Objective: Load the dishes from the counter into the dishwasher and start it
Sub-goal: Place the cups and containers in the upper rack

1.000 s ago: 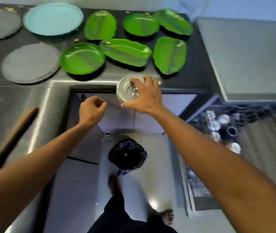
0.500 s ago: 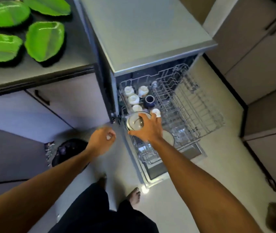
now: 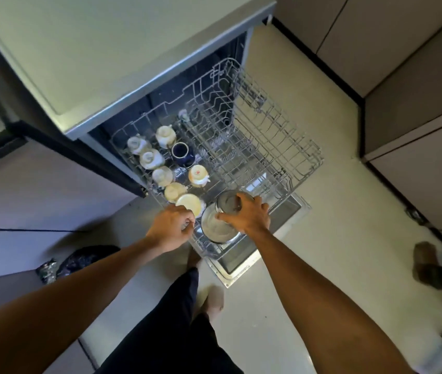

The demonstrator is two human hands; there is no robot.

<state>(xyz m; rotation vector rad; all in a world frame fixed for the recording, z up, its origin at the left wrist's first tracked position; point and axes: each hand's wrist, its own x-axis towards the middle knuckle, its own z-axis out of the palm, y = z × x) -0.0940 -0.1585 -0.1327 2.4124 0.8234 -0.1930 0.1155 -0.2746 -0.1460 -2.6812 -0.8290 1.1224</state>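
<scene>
Steel plate [image 3: 227, 204] over dishwasher rack [image 3: 268, 147], gripped by right hand [image 3: 249, 215]; left hand [image 3: 171, 228] curled, contents unclear.

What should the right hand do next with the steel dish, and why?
Probably lower the steel dish onto the rack near its front edge and let go. The right hand holds it over the rack, next to a steel bowl already lying there; cups fill the left side.
</scene>
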